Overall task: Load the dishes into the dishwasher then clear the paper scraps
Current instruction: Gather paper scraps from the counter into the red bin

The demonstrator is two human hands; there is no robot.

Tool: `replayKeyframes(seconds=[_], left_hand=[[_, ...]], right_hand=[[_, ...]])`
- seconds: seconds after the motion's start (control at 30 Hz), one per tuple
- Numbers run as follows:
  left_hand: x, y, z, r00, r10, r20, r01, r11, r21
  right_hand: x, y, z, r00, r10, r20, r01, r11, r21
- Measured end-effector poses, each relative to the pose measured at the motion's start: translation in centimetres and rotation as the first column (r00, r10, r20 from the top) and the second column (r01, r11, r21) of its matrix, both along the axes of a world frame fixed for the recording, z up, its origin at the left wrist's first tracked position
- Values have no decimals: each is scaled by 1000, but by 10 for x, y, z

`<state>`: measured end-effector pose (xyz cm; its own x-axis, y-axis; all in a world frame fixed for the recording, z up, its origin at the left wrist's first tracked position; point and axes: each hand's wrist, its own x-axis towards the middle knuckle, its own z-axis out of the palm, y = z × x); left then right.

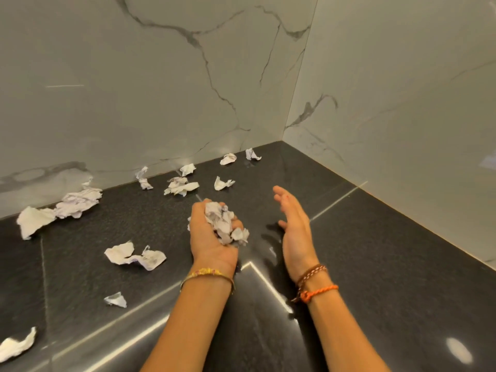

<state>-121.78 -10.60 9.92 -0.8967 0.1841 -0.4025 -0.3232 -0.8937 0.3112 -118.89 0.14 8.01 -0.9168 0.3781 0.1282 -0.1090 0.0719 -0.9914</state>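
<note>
My left hand [208,237] is palm up over the black countertop [375,264], its fingers curled round a bunch of crumpled paper scraps [224,222]. Just to its right, my right hand [294,226] stands on edge with straight fingers and holds nothing. Several white scraps lie loose on the counter: a flat torn piece [134,255] left of my left hand, a small one [116,299] nearer me, a big crumpled heap [60,208] by the wall at left, and smaller ones [181,185] toward the back corner.
Marble-look walls [161,89] close the counter at the back and on the right, meeting in a corner [283,139]. Another scrap [17,345] lies at the near left edge of view. No dishes or dishwasher are in view.
</note>
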Motion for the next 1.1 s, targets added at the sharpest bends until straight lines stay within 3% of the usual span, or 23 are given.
replayKeyframes(seconds=[0.07,0.13,0.23,0.33,0.43,0.53,0.6,0.73,0.87,0.9,0.93,0.97,1.0,1.03,1.07,1.1], left_hand=[[-6,-9,1,999,24,-30,-24,1000,-3],[-12,-15,1,997,26,-66,-27,1000,-11],[-20,-19,-1,996,30,-84,-31,1000,-5],[-26,-20,-5,995,62,-74,-61,998,10],[-29,-18,-11,996,80,-42,-81,997,-18],[-30,-17,-13,997,68,-46,-69,997,-16],[-30,-18,-12,995,90,-44,-90,996,-9],[-31,-25,-9,986,144,-88,-144,990,14],[-20,-38,-5,982,175,-75,-168,981,92],[-15,-40,-5,981,179,-73,-173,981,86],[-15,-37,-8,982,171,-77,-165,984,74],[-14,-34,-11,984,160,-81,-155,986,54],[-8,-33,-9,989,133,-69,-131,990,44],[3,-33,-6,992,101,-74,-99,995,30],[21,-32,-2,995,59,-85,-58,998,20],[41,-31,0,995,25,-95,-24,1000,13]], right_hand=[[-20,7,-5,999,21,28,-24,993,118],[-55,11,-7,993,12,114,-50,942,333],[-122,18,0,971,-76,226,-84,778,623],[-177,18,2,958,-147,246,-129,545,828],[-206,11,-5,942,-79,327,-230,562,795],[-205,-1,-8,965,28,261,-233,548,803],[-187,-10,-11,965,115,235,-261,498,827],[-133,-18,-18,967,214,136,-198,304,932],[-63,-19,-19,993,52,104,-114,281,953],[-46,-21,-14,995,19,97,-97,381,919],[-37,-26,-14,998,-6,58,-44,569,821],[-30,-29,-16,999,-41,4,32,816,577],[-15,-33,-13,995,-91,-34,95,979,182],[5,-38,-10,989,-150,-16,141,958,-251],[35,-42,-4,992,-128,8,110,810,-576],[61,-44,-3,994,-108,4,73,639,-766]])
